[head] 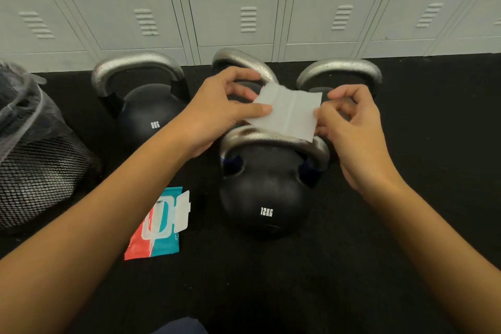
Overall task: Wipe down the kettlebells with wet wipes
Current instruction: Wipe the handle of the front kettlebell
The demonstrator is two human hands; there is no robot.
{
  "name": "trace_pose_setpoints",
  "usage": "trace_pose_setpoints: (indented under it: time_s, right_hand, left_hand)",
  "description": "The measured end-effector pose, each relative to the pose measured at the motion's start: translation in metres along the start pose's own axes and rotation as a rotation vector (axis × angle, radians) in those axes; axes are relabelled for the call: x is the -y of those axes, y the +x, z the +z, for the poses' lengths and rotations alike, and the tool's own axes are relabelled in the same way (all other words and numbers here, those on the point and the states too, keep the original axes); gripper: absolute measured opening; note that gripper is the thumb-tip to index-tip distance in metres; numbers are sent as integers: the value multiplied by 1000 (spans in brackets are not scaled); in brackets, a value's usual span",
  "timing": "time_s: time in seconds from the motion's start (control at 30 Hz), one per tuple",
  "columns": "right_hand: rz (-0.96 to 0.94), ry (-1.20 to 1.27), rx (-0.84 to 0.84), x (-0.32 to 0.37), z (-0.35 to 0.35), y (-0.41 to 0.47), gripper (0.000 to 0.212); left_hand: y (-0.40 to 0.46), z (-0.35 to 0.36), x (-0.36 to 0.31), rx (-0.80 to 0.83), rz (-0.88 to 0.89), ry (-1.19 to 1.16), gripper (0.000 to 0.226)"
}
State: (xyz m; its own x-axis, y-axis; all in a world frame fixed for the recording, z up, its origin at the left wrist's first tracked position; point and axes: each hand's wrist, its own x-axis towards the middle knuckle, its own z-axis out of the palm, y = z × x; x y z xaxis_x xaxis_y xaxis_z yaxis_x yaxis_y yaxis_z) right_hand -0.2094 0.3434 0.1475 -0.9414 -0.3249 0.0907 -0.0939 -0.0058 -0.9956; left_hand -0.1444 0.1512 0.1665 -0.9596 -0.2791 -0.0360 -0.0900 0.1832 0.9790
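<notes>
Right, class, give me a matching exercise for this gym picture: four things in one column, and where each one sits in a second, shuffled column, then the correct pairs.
Things:
1. wet wipe
2. wipes packet
3. mesh bin
4. 12KG kettlebell

Places:
A. at the far left edge of the floor
B. nearest the camera, in the middle, below the hands
C. flat on the floor, left of the 12KG kettlebell
D. held between the left hand and the right hand

Pairs: 1-D, 2-C, 3-A, 4-B
</notes>
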Motion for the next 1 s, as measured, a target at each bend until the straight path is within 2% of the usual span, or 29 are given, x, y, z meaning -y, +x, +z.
trace_pose_setpoints:
  time_s: [0.13,0.23,0.3,0.4,0.5,0.6,0.63,0.7,0.77,0.87,1.0]
  right_hand:
    - [-177,-575,67,-12,-2,-7,23]
    - [-349,-691,113,-12,4,-11,29]
    - [-402,-727,224,-12,13,-12,32]
    - [-435,-965,368,-17,26,-11,41]
    - [-456,-1184,417,-15,33,-3,41]
    - [-350,-1287,526,-6,45,10,39]
    - [-309,-1306,581,-2,51,16,38]
    - [-263,-1344,695,4,66,26,36]
    - [-273,-1420,815,6,83,36,42]
    - [-364,-1593,880,8,107,37,45]
    - [-749,-1790,857,-6,105,19,39]
  left_hand:
    - [-2,1,3,124,69,427,35]
    - [-1,5,8,132,116,583,28]
    - [-1,4,11,119,152,638,28]
    - [-2,-4,16,117,151,613,31]
    - [-7,-19,29,74,54,493,30]
    - [-15,-36,42,27,-69,297,26]
    - [-17,-40,49,15,-100,255,33]
    - [-22,-44,63,5,-152,227,45]
    - [-27,-44,79,64,-193,280,47]
    - [-34,-34,100,169,-246,407,52]
    - [-36,-21,111,60,-179,433,50]
